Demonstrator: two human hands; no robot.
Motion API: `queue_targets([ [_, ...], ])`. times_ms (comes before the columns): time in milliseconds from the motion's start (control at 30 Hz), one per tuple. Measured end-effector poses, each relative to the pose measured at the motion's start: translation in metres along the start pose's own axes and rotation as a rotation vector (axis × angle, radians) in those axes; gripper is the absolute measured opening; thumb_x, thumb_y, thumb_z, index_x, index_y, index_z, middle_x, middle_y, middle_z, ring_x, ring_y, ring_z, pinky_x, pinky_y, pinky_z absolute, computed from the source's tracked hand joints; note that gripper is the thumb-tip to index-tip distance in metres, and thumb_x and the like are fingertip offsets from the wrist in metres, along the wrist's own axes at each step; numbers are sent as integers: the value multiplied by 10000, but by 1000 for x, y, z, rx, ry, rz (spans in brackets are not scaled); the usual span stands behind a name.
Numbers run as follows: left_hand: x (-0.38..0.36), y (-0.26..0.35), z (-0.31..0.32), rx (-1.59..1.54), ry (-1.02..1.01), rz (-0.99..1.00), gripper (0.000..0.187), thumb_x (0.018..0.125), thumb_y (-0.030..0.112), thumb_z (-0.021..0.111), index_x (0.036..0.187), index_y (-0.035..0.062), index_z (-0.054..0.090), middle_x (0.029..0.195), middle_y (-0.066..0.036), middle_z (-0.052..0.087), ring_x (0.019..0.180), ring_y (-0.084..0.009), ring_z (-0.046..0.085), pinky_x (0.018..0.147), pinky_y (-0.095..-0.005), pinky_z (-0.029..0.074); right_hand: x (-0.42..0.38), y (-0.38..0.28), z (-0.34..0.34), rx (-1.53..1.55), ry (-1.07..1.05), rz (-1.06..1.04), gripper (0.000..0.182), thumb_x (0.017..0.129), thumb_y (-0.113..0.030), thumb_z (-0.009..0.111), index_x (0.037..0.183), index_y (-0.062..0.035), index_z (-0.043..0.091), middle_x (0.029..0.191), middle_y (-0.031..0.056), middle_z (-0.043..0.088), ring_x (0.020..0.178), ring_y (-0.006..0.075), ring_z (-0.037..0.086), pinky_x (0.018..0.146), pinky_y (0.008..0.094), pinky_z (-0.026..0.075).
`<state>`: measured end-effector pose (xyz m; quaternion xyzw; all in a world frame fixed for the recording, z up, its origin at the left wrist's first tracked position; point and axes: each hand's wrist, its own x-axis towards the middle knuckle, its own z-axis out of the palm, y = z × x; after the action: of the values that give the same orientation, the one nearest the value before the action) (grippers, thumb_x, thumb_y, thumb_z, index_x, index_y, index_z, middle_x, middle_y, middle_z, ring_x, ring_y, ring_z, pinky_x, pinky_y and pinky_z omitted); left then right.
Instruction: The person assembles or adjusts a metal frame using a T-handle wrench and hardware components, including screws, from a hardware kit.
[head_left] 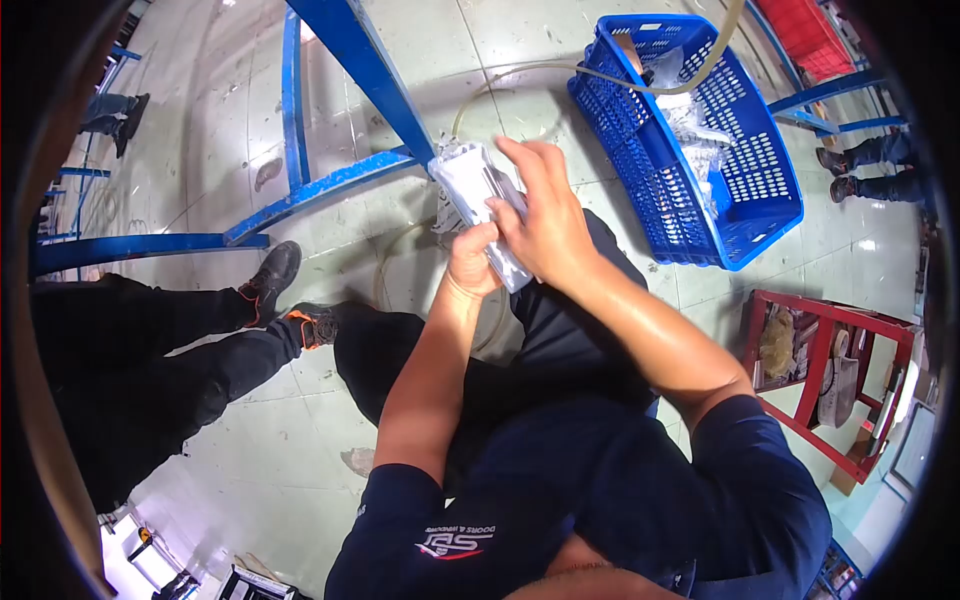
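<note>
A long, pale packet in clear, shiny plastic wrapping (466, 180) is held over my knees, tilted from upper left to lower right. My left hand (472, 262) grips its lower left side, thumb laid across the top. Against the right edge rests my right hand (550, 215), its thumb touching the wrapping and its fingers stretched out beyond it. Loose plastic film hangs by the packet's left side. The contents are hard to make out through the wrapping.
A blue plastic crate (740, 205) with crumpled clear plastic stands at right. A blue metal frame (325, 195) rises ahead on the left. A hose (560, 68) curves overhead. Another person's legs (150, 325) extend in from the left. A red rack (815, 375) stands at lower right.
</note>
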<state>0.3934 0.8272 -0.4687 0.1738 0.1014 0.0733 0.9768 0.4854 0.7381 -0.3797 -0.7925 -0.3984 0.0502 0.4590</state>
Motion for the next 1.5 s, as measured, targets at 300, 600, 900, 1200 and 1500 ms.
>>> queue_targets([
  [300, -51, -39, 22, 153, 21, -16, 520, 847, -9, 555, 1363, 30, 510, 1265, -73, 605, 1189, -209, 585, 1057, -383, 444, -70, -6, -22, -169, -52, 151, 216, 927, -127, 593, 1092, 0, 533, 994, 218, 580, 876, 425, 609, 754, 465, 502],
  [600, -78, -24, 35, -33, -77, 42, 713, 873, 366, 711, 1414, -9, 439, 1346, -158, 575, 1152, -264, 622, 952, -436, 539, -82, 8, -48, 1137, -111, 844, 174, 1031, -215, 456, 1110, -71, 512, 819, 67, 574, 639, 168, 561, 522, 295, 461],
  [900, -91, -18, 45, 105, 15, 7, 871, 794, 435, 727, 1429, -69, 408, 1049, -107, 630, 979, -239, 657, 925, -422, 533, -83, 15, -64, 1526, -379, 976, 294, 960, -353, 470, 1075, -102, 572, 833, 68, 563, 654, 182, 481, 531, 293, 403],
  [1200, -88, -16, 52, 141, -63, 112, 851, 822, 442, 774, 1459, 33, 387, 1435, -172, 492, 1053, -272, 672, 920, -489, 571, -90, 22, -74, 1480, -434, 748, 761, 885, -692, 555, 1368, -112, 460, 965, 62, 556, 732, 151, 517, 585, 267, 440],
  [1500, -81, 8, 101, 140, -1, 82, 696, 855, 413, 608, 1411, 24, 451, 1299, -158, 610, 1178, -318, 615, 1042, -448, 472, -75, -30, -63, 515, -331, 441, 441, 779, -104, 809, 1159, 15, 616, 1039, 89, 708, 960, 169, 666, 883, 303, 514],
])
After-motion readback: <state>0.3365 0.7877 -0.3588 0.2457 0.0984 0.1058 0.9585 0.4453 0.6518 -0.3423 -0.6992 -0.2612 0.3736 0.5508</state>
